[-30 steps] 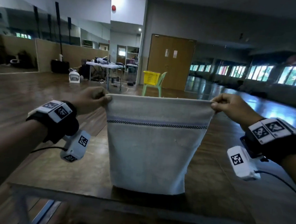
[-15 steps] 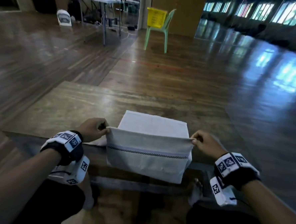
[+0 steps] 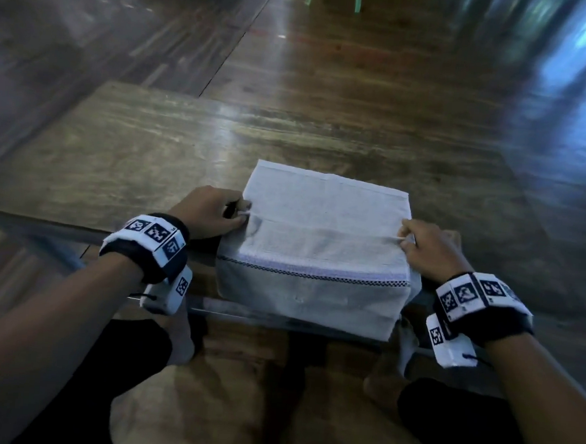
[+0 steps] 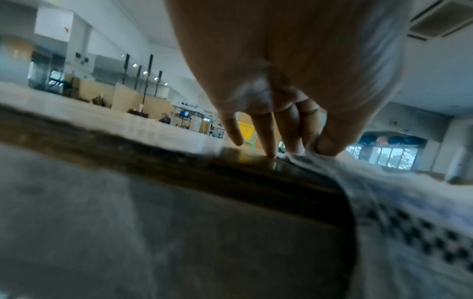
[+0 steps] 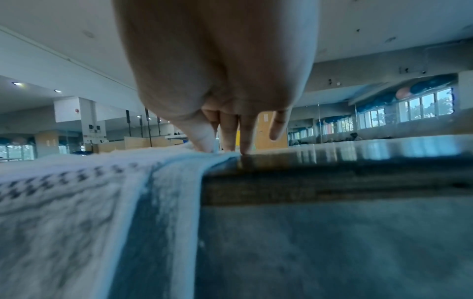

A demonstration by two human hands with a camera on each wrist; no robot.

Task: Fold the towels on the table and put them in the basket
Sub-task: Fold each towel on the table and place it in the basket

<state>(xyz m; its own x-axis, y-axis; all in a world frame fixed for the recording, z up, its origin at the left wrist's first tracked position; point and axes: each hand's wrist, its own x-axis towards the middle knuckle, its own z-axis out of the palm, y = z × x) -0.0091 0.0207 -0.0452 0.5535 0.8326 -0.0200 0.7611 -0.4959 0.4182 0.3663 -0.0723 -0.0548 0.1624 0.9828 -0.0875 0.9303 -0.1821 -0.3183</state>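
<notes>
Two hands worked at the near edge of a dark wooden table (image 3: 124, 149), which filled most of the head view, with a polished wood floor (image 3: 380, 55) beyond it. A pale grey towel (image 3: 323, 203) lay across the table's front edge: its far part rested flat on the tabletop, and its near part, carrying a dark checked stripe (image 3: 315, 275), hung down over the edge toward the person's lap. One second before, the towel had been held up in the air, hanging full length; half a second before, it was being lowered onto the table. By this moment the far part had settled flat and the held edge had come down to the surface, so a fold was probably being laid.

The left hand (image 3: 213, 213) pinched the towel's left edge between thumb and curled fingers; in the left wrist view, one fingertip (image 4: 271, 154) touched the tabletop beside the cloth. The right hand (image 3: 430, 251) pinched the right edge in the same way, with fingers pointing down at the table. A crease (image 3: 322, 227) ran between the two hands.

No basket showed in the head view now; a small yellow shape (image 4: 245, 131) far behind the left hand may have been one, too blurred to confirm. The task seemed early, with folding unfinished.
</notes>
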